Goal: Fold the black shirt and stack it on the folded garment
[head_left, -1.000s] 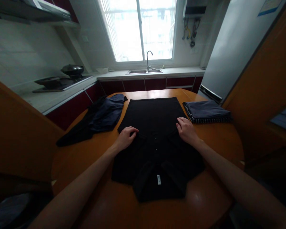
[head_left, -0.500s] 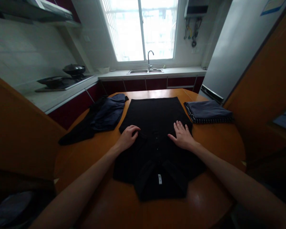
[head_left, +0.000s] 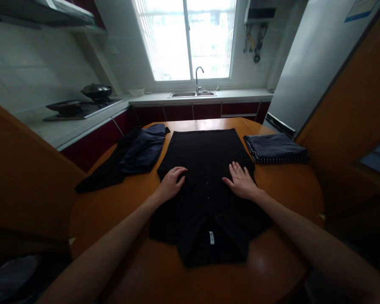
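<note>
A black short-sleeved polo shirt (head_left: pixel 205 152) lies spread flat, front up, its collar and white label toward me and its hem at the far side. On the shirt's left part rests my left hand (head_left: pixel 171 182), fingers a little bent and thumb apart from them, with nothing visible in its grasp. My right hand (head_left: pixel 240 181) lies flat on the right part, palm down, fingers spread. Both hands touch the cloth at about chest height of the shirt, on either side of its buttons.
The shirt is on a round wooden table (head_left: pixel 139 266). Dark, loosely laid clothes (head_left: pixel 142 150) are at its left, and a folded stack of clothes (head_left: pixel 277 147) sits at its right. Beyond stand a counter with a sink (head_left: pixel 192 94), a stove (head_left: pixel 82 110) and a fridge (head_left: pixel 307 63).
Hardly anything differs. My left thumb and fingers have parted slightly at the cloth, while my right hand stays flat. The whole view has shifted a little.
</note>
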The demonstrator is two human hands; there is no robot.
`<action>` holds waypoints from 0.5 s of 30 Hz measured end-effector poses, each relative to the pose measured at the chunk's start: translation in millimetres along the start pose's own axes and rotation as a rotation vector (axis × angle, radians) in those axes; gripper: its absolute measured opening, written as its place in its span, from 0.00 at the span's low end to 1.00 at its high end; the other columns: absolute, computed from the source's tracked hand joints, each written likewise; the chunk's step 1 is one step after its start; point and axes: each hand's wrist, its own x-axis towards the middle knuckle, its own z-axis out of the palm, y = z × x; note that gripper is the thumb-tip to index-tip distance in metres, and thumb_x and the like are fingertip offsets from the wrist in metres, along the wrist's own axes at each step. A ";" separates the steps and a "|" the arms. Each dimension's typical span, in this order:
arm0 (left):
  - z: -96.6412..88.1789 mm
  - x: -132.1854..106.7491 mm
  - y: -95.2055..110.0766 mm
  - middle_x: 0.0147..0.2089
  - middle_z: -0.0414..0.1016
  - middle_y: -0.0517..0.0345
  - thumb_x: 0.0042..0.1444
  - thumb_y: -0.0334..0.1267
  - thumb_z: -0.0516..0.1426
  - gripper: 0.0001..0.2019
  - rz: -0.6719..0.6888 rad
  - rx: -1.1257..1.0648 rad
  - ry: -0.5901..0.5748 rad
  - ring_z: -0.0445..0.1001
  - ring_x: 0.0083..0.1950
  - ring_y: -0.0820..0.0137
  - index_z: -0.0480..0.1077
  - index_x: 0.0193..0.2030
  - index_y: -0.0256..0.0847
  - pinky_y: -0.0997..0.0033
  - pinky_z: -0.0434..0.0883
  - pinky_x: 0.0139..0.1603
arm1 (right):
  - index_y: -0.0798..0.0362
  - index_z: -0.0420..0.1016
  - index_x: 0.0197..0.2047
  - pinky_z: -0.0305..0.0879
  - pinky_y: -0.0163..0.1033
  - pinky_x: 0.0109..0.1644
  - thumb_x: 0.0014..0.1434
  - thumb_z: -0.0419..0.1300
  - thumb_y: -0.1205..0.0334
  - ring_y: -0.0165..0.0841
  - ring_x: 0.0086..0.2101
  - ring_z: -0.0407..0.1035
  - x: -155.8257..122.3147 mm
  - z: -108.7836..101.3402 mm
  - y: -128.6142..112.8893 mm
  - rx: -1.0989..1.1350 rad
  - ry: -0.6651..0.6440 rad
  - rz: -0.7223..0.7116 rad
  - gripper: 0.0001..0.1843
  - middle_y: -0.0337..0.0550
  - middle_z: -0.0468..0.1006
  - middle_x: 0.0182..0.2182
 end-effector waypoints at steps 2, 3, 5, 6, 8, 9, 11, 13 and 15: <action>2.8 -0.6 -0.3 0.61 0.70 0.46 0.64 0.41 0.51 0.18 0.006 0.038 -0.017 0.68 0.63 0.58 0.71 0.58 0.39 0.52 0.64 0.67 | 0.64 0.47 0.74 0.37 0.57 0.72 0.69 0.37 0.38 0.45 0.71 0.37 5.2 -3.6 7.8 0.033 0.005 -0.005 0.44 0.59 0.45 0.73; 3.9 -0.9 -0.6 0.62 0.70 0.46 0.64 0.42 0.51 0.19 0.009 0.052 -0.027 0.67 0.65 0.58 0.70 0.59 0.40 0.51 0.63 0.68 | 0.64 0.47 0.74 0.38 0.56 0.72 0.70 0.36 0.40 0.45 0.71 0.38 8.1 -6.3 13.2 0.051 0.045 0.006 0.42 0.58 0.45 0.73; 5.7 -1.2 -2.0 0.64 0.68 0.46 0.65 0.43 0.50 0.20 0.014 0.065 -0.043 0.66 0.66 0.57 0.69 0.59 0.40 0.51 0.62 0.69 | 0.63 0.46 0.74 0.39 0.54 0.72 0.71 0.34 0.44 0.43 0.71 0.39 13.4 -11.3 26.2 0.067 0.151 0.053 0.40 0.57 0.46 0.73; 6.3 -1.2 -3.0 0.64 0.68 0.46 0.65 0.44 0.50 0.20 0.015 0.065 -0.050 0.65 0.67 0.57 0.69 0.60 0.39 0.51 0.62 0.69 | 0.64 0.46 0.74 0.39 0.54 0.72 0.71 0.34 0.45 0.43 0.71 0.38 15.3 -12.7 33.0 0.060 0.176 0.082 0.39 0.57 0.47 0.73; 7.2 -0.9 -5.4 0.65 0.68 0.45 0.66 0.45 0.50 0.21 0.018 0.063 -0.062 0.65 0.67 0.57 0.69 0.60 0.38 0.51 0.62 0.69 | 0.64 0.46 0.74 0.37 0.54 0.72 0.71 0.35 0.44 0.42 0.71 0.38 17.2 -11.9 44.8 0.032 0.130 0.128 0.39 0.57 0.47 0.72; 7.6 -0.8 -6.7 0.65 0.68 0.44 0.66 0.46 0.49 0.22 0.019 0.064 -0.066 0.65 0.67 0.57 0.69 0.60 0.37 0.51 0.61 0.69 | 0.64 0.46 0.74 0.36 0.54 0.72 0.70 0.36 0.43 0.43 0.71 0.38 17.3 -10.0 49.1 0.018 0.078 0.143 0.40 0.57 0.47 0.72; 8.1 -0.4 -9.1 0.65 0.67 0.44 0.65 0.47 0.49 0.22 0.021 0.070 -0.072 0.65 0.67 0.56 0.69 0.60 0.37 0.51 0.61 0.69 | 0.64 0.46 0.74 0.35 0.55 0.72 0.70 0.37 0.40 0.43 0.71 0.38 16.7 -5.9 54.0 -0.001 -0.007 0.161 0.42 0.57 0.46 0.73; 8.3 -0.2 -10.8 0.65 0.67 0.44 0.65 0.48 0.49 0.23 0.021 0.073 -0.077 0.65 0.67 0.56 0.69 0.60 0.37 0.51 0.61 0.69 | 0.64 0.45 0.74 0.33 0.57 0.72 0.69 0.37 0.39 0.43 0.71 0.37 15.8 -4.4 54.5 -0.007 -0.018 0.174 0.43 0.56 0.44 0.73; 8.3 -0.2 -12.0 0.65 0.67 0.43 0.65 0.49 0.49 0.24 0.024 0.072 -0.080 0.64 0.67 0.55 0.69 0.61 0.37 0.50 0.61 0.69 | 0.64 0.45 0.74 0.32 0.59 0.72 0.70 0.36 0.40 0.44 0.72 0.36 14.7 -6.6 52.0 -0.008 0.032 0.187 0.43 0.56 0.43 0.73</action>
